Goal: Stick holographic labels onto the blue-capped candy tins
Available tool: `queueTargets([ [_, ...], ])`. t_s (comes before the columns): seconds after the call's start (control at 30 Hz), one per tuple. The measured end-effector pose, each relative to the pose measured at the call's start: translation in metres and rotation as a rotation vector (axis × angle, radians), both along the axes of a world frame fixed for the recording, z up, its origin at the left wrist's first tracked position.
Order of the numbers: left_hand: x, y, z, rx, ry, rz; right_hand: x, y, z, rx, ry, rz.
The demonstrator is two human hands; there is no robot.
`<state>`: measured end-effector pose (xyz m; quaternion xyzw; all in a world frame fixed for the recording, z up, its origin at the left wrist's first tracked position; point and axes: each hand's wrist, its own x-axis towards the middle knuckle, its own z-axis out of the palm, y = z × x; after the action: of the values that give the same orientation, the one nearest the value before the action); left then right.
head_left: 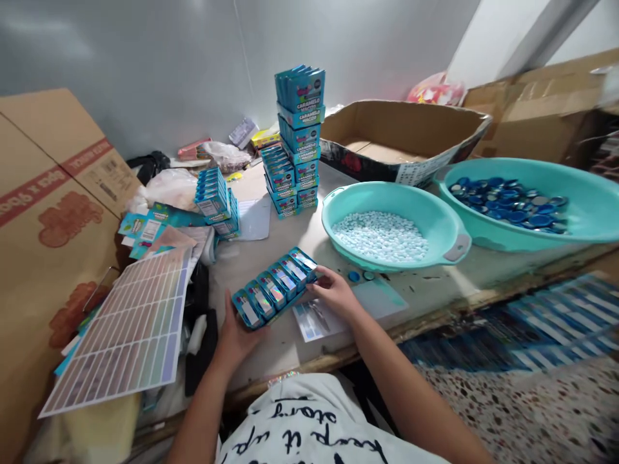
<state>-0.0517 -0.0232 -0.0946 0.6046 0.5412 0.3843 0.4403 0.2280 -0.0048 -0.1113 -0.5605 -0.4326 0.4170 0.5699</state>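
Observation:
A teal display box of candy packs [275, 287], marked with shiny silver label strips, is tilted above the table's front part. My left hand [236, 338] grips its left end, thumb along the side and fingers underneath. My right hand [333, 293] closes its thumb and fingertips on the right end. Under the right forearm lies a small label sheet [309, 323] with a pair of tweezers [319, 317] on it. Just right of that hand are two small round blue lids [354, 276]. A translucent sheet [382, 303] lies flat farther right.
Tall stacks of filled candy boxes [300, 138] stand at the back. A turquoise basin [338, 222] holds pale candies; another basin [590, 193] holds blue tins. Behind sits an open cardboard tray [406, 119]. Label sheets [130, 322] and a large carton [53, 212] crowd the left.

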Motion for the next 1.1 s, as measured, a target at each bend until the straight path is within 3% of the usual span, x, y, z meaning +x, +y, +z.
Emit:
queueTargets([
  [0.2,0.008,0.006,-0.011,0.151,0.152,0.086,-0.005,-0.007,0.015,0.068,-0.119,0.051],
  [0.4,0.009,0.001,-0.005,0.139,0.258,0.045,-0.005,-0.009,0.014,0.070,-0.175,0.146],
  [0.57,0.008,-0.002,-0.009,0.121,0.185,0.061,-0.001,-0.010,0.013,0.085,-0.158,0.167],
  [0.73,0.001,-0.005,-0.014,0.295,0.139,0.130,0.000,-0.009,0.017,0.160,-0.084,0.188],
  [0.9,-0.012,-0.015,0.011,0.338,0.068,0.195,-0.004,-0.015,0.032,0.169,0.123,0.155],
  [1.0,-0.023,-0.028,0.034,0.413,0.089,0.087,-0.016,-0.023,0.049,0.026,0.326,0.254],
  [1.1,-0.031,-0.039,0.054,0.452,0.120,-0.002,-0.028,-0.032,0.063,-0.039,0.315,0.305],
])
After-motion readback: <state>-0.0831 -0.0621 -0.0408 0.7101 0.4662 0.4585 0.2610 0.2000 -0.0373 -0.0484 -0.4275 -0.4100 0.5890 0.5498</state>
